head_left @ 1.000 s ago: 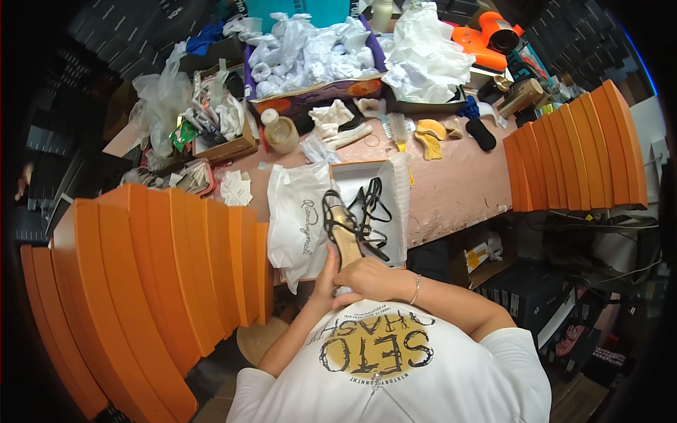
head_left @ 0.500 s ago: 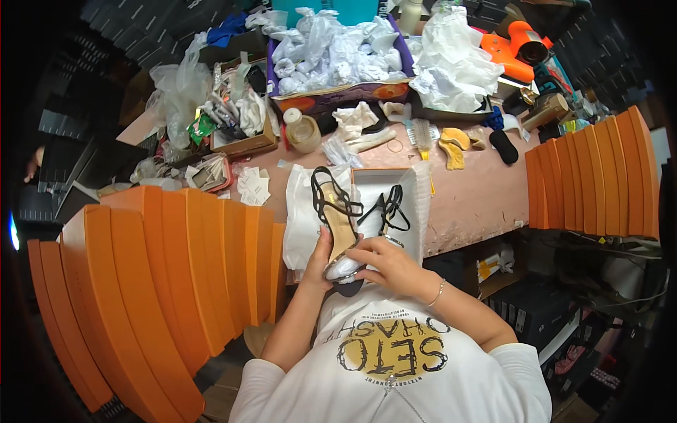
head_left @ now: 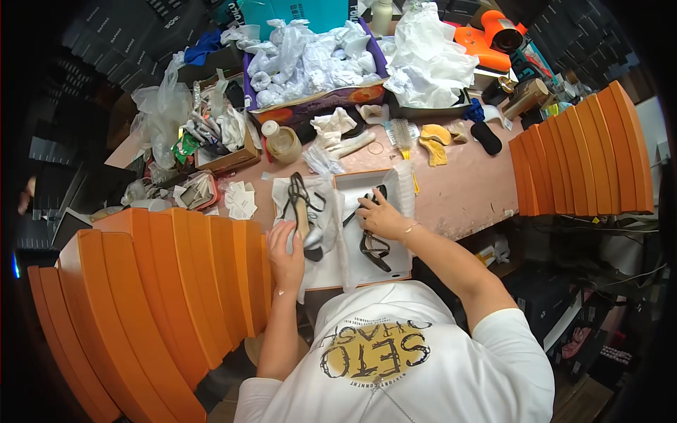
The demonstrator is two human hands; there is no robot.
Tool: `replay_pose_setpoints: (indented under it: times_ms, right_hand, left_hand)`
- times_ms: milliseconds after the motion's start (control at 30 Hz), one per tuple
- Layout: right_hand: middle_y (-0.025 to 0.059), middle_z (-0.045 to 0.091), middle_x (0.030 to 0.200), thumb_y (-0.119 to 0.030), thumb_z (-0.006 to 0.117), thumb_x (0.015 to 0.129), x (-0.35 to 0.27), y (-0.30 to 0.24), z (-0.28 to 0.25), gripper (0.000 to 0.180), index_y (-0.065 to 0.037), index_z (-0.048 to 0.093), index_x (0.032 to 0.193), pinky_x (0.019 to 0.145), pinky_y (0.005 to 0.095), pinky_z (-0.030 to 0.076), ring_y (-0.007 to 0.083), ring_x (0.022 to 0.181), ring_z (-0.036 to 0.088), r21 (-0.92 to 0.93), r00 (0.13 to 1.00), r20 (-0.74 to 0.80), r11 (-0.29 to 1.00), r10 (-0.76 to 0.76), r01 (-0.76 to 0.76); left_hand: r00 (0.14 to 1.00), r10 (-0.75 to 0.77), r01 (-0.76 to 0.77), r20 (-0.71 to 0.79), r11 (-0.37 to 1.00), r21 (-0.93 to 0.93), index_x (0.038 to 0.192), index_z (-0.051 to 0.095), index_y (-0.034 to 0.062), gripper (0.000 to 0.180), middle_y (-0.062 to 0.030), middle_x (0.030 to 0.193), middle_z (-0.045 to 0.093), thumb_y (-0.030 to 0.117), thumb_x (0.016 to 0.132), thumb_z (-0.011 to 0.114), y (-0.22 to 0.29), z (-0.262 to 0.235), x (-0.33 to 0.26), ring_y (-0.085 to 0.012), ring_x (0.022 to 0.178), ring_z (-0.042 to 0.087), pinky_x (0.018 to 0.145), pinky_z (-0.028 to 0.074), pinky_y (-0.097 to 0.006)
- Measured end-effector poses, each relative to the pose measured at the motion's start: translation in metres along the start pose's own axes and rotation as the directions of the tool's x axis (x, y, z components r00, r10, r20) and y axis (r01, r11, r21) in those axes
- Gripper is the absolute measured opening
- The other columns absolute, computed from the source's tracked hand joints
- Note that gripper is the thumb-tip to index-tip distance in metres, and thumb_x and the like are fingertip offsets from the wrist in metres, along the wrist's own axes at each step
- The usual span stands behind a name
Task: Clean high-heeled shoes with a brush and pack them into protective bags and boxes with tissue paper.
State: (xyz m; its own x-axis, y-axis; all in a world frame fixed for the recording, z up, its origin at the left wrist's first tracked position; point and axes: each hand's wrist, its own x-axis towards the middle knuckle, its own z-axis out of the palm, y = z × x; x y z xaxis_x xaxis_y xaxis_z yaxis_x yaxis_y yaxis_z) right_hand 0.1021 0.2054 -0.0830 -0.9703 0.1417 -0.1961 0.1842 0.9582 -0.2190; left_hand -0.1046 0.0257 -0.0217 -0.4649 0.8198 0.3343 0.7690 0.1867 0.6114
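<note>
Right fingers (head_left: 368, 206) now apparently on the boxed sandal (head_left: 374, 249).

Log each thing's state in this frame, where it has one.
Shoe box: open
Left-side sandal: lying on paper
Right-side sandal: in shoe box, partly beneath right hand
Left hand: at left-side sandal
Purple box: open, heaped full
Jar: upright, capped
Orange boxes: stacked

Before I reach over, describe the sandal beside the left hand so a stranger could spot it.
Between the two stacks of orange boxes, find the open shoebox on the pink table. Just left of its white interior, on white paper beside the left hand, lies a black strappy sandal. Its tan insole shows plainly; the other sandal is partly under the right hand.
</note>
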Motion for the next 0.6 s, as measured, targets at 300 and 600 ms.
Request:
replay_pose_setpoints:
  times_ms: [300,600]
  right_hand:
    - [0.0018,0.059,0.081,-0.020,0.059,0.090,-0.042,-0.040,-0.110,0.024,-0.001,0.056,0.104,0.064,0.0244,0.045,0.0090,0.071,0.053,0.980,0.943,0.084,0.143,0.322,-0.136]
    - [0.0024,0.062,0.085,-0.039,0.047,0.097,-0.066,-0.081,-0.067,0.041,-0.002,0.061,0.105,0.060,0.0223,0.047,0.0091,0.069,0.058,0.797,0.837,0.413,-0.588,0.358,-0.141]
  left_hand:
    - [0.910,0.033,0.179,0.413,0.868,-0.462,0.128,0.046,0.0001,0.061,-0.0177,0.125,0.053,0.014,0.076,0.074,0.072,-0.002,0.015,-0.0290,0.117,0.051,0.103,0.037,-0.038]
    - [0.524,0.019,0.800,0.851,-0.355,-0.484,0.124,0.046,-0.0042,0.047,-0.0206,0.127,0.052,0.015,0.083,0.057,0.078,0.072,0.031,-0.0333,0.103,0.060,0.086,0.053,-0.044]
